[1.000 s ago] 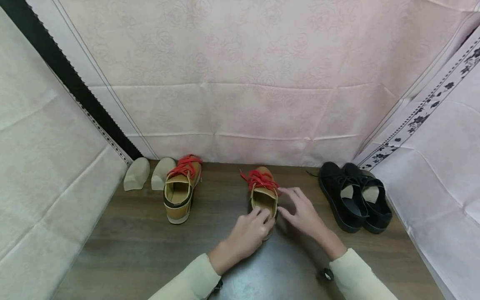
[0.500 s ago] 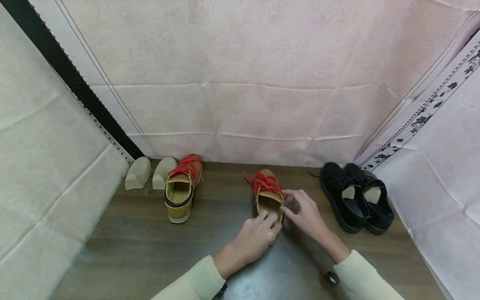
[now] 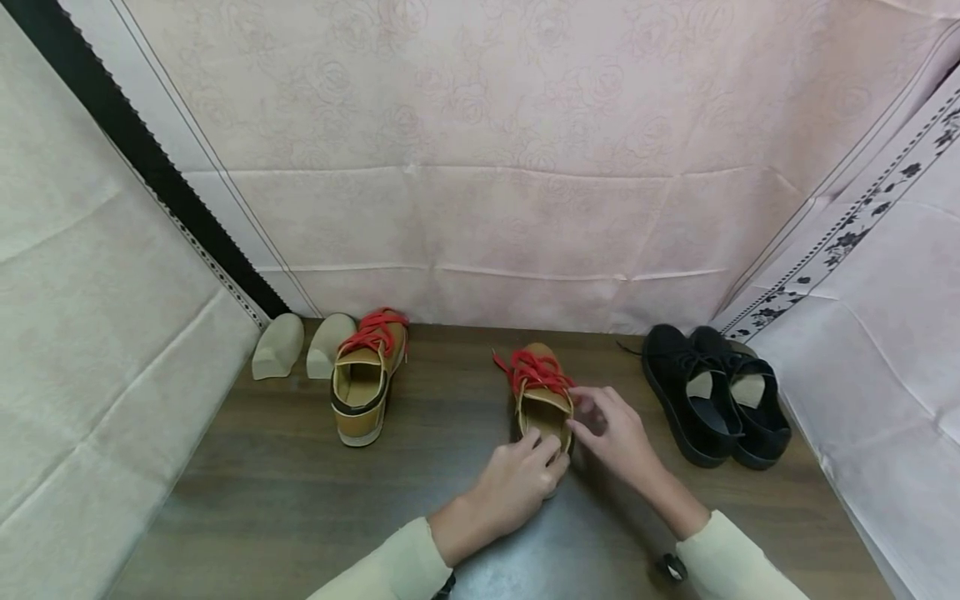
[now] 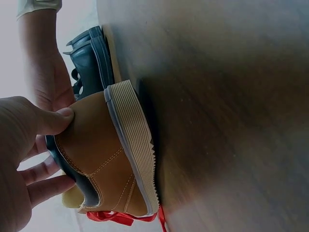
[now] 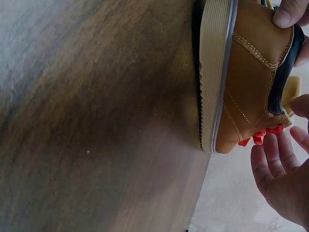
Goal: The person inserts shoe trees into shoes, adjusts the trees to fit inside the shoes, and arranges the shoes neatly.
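A tan shoe with red laces [image 3: 542, 379] stands on the wooden surface between my hands, toe pointing away. My left hand [image 3: 517, 479] grips its heel, fingers over the dark collar and thumb against the tan leather, as the left wrist view shows. At the shoe's right side is my right hand [image 3: 618, 437], its fingertips by the laces and the collar edge. In the right wrist view those fingers [image 5: 273, 159] are fairly straight and reach toward the laces; whether they press on the shoe is hard to tell.
A matching tan shoe [image 3: 360, 392] stands to the left, beside two pale shoe inserts [image 3: 277, 348]. At the right is a pair of black shoes [image 3: 693, 408] with pale pieces inside. Cloth-covered walls [image 3: 480, 217] enclose the back and sides of the wooden surface [image 3: 262, 500].
The shoe between my hands has shifted a little to the right and toward me, and both hands have moved along with it. The other shoes stay in place.
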A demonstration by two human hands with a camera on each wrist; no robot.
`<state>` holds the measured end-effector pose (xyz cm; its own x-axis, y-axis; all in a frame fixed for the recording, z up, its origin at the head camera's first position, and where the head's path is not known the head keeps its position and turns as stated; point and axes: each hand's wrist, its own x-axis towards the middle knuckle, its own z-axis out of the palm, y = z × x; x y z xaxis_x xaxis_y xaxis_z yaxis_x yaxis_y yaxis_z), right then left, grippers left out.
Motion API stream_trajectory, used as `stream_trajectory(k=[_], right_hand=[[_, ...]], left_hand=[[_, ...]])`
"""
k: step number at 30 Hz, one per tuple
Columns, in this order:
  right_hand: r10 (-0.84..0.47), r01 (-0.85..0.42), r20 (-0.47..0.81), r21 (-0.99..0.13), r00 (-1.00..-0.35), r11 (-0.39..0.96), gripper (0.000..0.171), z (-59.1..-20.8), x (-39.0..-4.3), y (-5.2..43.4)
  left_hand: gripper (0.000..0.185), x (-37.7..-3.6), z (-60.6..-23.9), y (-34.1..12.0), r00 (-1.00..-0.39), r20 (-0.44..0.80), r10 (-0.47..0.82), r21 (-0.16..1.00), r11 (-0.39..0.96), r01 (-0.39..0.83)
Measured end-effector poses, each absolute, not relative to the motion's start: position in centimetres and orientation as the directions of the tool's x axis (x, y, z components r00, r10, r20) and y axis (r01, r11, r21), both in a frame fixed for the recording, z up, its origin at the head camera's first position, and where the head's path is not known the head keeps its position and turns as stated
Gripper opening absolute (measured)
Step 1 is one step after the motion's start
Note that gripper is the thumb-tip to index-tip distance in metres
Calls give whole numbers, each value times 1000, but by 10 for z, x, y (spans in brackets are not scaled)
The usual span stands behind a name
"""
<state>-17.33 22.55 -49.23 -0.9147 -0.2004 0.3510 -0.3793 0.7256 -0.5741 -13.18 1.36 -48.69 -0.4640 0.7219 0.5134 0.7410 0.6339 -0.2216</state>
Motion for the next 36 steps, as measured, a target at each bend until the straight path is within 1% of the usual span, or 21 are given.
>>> stream_trajectory(k=[6,11,18,27,36], right_hand=[[-174,-378,376,-580,-910,722,43,-492,-168,226],[-155,-358,366,-588,-917,726,43,-493,-167,224],[-137,-343,366,-590,-920,731,41,-493,-167,219],[-112,-371,422,-601,-899,708,32,-497,-168,211],[-69,-336,415,-615,-907,713,26,-499,-167,207]], left_hand=[[15,-131,-488,14,-445,521,728,-214,616,758],[14,-133,-488,12,-431,531,730,-187,596,781],[13,-135,-488,9,-428,538,726,-180,595,783],[15,-135,-488,7,-432,538,724,-167,594,787],[18,-135,-488,5,-437,530,727,-151,588,794]])
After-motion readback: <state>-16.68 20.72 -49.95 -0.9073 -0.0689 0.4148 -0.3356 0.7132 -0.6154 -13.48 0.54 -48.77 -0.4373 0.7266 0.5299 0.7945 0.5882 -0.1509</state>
